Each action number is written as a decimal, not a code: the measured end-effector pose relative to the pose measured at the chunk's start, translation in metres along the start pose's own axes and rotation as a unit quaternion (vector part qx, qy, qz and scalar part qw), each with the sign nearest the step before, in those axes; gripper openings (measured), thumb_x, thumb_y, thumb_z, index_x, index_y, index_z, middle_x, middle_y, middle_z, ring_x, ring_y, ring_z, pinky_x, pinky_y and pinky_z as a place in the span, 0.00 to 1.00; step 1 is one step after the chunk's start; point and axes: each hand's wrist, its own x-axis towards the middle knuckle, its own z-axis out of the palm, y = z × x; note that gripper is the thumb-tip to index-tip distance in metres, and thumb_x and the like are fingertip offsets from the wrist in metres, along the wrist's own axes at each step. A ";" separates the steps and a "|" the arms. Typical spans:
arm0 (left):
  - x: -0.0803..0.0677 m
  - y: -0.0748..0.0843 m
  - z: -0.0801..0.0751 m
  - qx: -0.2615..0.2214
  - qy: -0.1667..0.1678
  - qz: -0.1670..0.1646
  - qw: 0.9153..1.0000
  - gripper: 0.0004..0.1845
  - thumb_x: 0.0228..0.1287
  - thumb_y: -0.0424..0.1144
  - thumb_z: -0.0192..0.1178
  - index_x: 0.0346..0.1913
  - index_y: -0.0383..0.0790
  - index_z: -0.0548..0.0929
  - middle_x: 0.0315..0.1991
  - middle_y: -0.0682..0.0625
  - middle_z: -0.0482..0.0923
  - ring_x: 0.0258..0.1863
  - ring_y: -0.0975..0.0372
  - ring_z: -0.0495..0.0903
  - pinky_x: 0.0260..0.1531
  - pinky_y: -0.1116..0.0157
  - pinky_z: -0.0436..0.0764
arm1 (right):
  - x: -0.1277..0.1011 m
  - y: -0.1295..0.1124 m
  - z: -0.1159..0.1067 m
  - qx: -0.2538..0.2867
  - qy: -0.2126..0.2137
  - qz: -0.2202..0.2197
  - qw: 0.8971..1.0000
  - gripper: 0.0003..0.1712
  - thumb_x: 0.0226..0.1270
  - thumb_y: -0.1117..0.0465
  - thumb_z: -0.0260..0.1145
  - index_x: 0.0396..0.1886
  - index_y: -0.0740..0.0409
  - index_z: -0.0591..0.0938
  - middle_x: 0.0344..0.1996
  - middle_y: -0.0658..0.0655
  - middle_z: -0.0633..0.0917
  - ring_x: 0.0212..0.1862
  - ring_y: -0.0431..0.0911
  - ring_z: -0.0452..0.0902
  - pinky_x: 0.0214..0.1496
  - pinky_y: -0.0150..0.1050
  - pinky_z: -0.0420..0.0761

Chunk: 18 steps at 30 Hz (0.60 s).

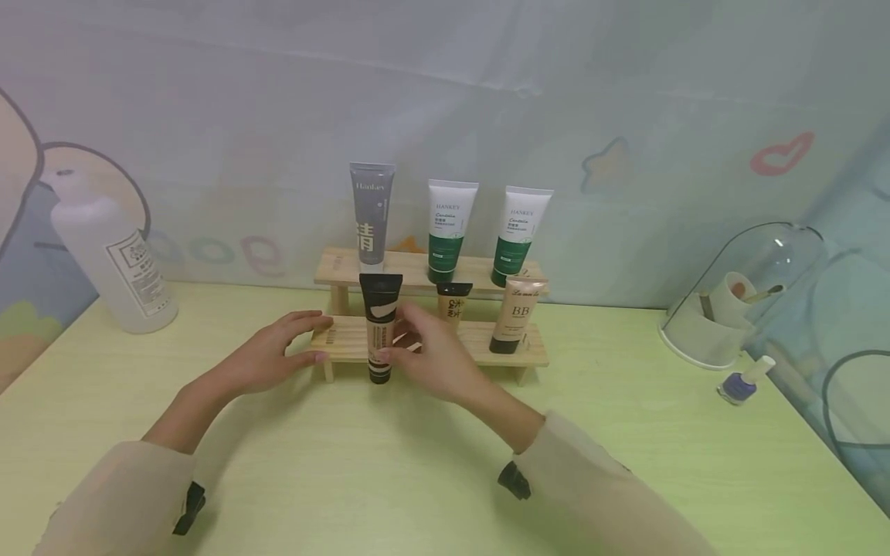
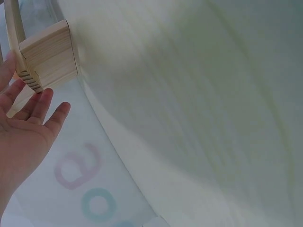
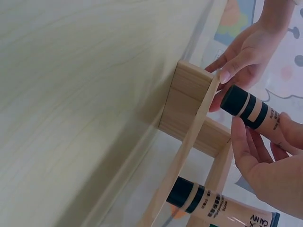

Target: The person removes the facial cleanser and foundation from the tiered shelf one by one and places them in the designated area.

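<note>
I see my right hand (image 1: 438,354) pinching a black-and-beige plastic tube (image 1: 380,332) at eight o'clock on the pale wooden two-tier stand (image 1: 406,270), left hand (image 1: 270,357) gripping nine — a black-topped beige tube (image 1: 453,307) half hidden.

Foundation tube (image 1: 378,333): beige, black cap and top end, dark print, black bands near cap. Smaller tube (image 1: 454,300) on lower tier: beige, same black cap/bands, black end. BB cream tube (image 1: 514,318): pale peach, black cap. Hankey tube (image 1: 371,212): grey, white lettering, white cap. Two Centella tubes (image 1: 452,232): white over green, dark green caps. Rack (image 1: 351,333): pale wood, visible grain. Table (image 1: 348,479): yellow-green, faint streaks. Backdrop (image 1: 417,116): grey-blue, red heart outline, yellowish star. Pump bottle (image 1: 111,251): white. Nail polish (image 1: 738,387): purple, white cap. Sleeves (image 1: 114,502): cream.
</note>
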 end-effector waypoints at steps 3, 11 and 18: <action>0.000 -0.001 0.001 -0.001 -0.001 0.002 1.000 0.29 0.65 0.43 0.56 0.64 0.29 0.64 0.64 0.31 0.56 0.62 0.38 0.54 0.55 0.40 0.58 | -0.006 0.001 -0.007 0.011 -0.022 -0.001 1.000 0.16 0.57 0.70 0.66 0.45 0.64 0.74 0.37 0.59 0.80 0.40 0.47 0.78 0.42 0.35 0.78; 0.000 -0.004 0.001 -0.005 -0.001 0.005 1.000 0.29 0.65 0.44 0.55 0.64 0.30 0.64 0.64 0.31 0.56 0.62 0.38 0.55 0.54 0.40 0.60 | -0.027 0.007 -0.027 0.026 -0.074 0.036 0.996 0.18 0.58 0.71 0.65 0.48 0.62 0.74 0.41 0.56 0.78 0.42 0.47 0.76 0.38 0.34 0.80; 0.000 -0.003 0.001 -0.006 0.000 0.001 1.000 0.29 0.65 0.44 0.55 0.64 0.31 0.64 0.64 0.32 0.55 0.62 0.38 0.55 0.54 0.40 0.60 | -0.047 0.020 -0.053 -0.009 -0.105 0.040 0.994 0.22 0.58 0.71 0.65 0.52 0.61 0.72 0.42 0.57 0.79 0.42 0.48 0.76 0.37 0.35 0.80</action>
